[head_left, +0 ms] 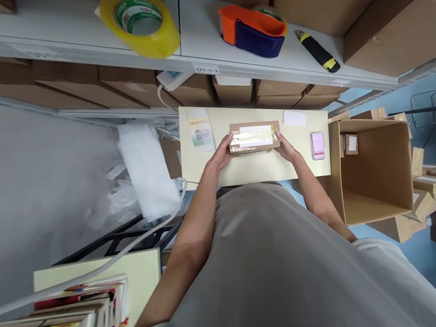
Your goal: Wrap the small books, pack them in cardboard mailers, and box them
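head view: left hand (222,153) and right hand (286,148), part-curled, hold a taped box (255,136) by its ends, between side edges of the table (262,168).

the leaflet (200,128) lies left of the parcel (255,136), the phone (317,144) right.

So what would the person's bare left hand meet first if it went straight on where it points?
The small, taped, brown rectangular cardboard box: the left hand seems to be holding its left end, with nothing visible in between.
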The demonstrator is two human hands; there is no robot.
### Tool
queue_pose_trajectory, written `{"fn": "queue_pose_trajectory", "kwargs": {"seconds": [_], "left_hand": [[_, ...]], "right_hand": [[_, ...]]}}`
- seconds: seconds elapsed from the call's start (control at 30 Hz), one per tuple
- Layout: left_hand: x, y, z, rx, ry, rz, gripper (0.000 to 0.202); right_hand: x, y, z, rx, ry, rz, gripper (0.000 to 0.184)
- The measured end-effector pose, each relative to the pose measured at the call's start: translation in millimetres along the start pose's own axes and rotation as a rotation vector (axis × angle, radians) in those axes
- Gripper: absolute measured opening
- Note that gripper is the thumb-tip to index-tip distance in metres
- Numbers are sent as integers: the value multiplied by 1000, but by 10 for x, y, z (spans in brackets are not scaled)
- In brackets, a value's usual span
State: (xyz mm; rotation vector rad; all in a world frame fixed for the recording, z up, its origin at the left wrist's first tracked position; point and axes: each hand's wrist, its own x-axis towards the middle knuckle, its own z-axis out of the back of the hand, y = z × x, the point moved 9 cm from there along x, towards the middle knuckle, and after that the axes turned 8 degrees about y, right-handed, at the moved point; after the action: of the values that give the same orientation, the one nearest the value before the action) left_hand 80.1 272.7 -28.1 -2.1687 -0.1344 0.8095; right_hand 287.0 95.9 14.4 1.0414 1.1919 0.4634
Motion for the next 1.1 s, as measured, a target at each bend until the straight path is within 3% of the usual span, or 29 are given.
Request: {"fn": "queue_pose_trajectory", "kwargs": {"seconds": [0.1,0.27,0.47,0.63,0.73,0.87,0.97,1.1], "left_hand": [[-88,-12,-40,-25,-4,2,76],[-294,8,-110,-10,62,15,69],[-354,257,-201,-70,62,66,68],[-402,399,-228,-135,71,114,71],[-522,541,-179,-85,45,213,74],[-644,791,-138,-18,-32,328,78],[-590,852,-102,7,-113,291,81],[-386,736,-38,4,-170,174,84]], "right_hand": [[-54,0,-126,111,62,-37,91],[-279,-8,-107,133,66,-15,83],[-459,-247,-115,197,46,-86,82],[-549,-443,-155,291,108,-90,84],[-650,-630,-142,305,122,-145,82],[-785,-1005,-132,262,43,-325,86],[-751,-1122,-150,243,-12,-333,87],[-496,-1028,-140,254,-31,-249,84]]}}
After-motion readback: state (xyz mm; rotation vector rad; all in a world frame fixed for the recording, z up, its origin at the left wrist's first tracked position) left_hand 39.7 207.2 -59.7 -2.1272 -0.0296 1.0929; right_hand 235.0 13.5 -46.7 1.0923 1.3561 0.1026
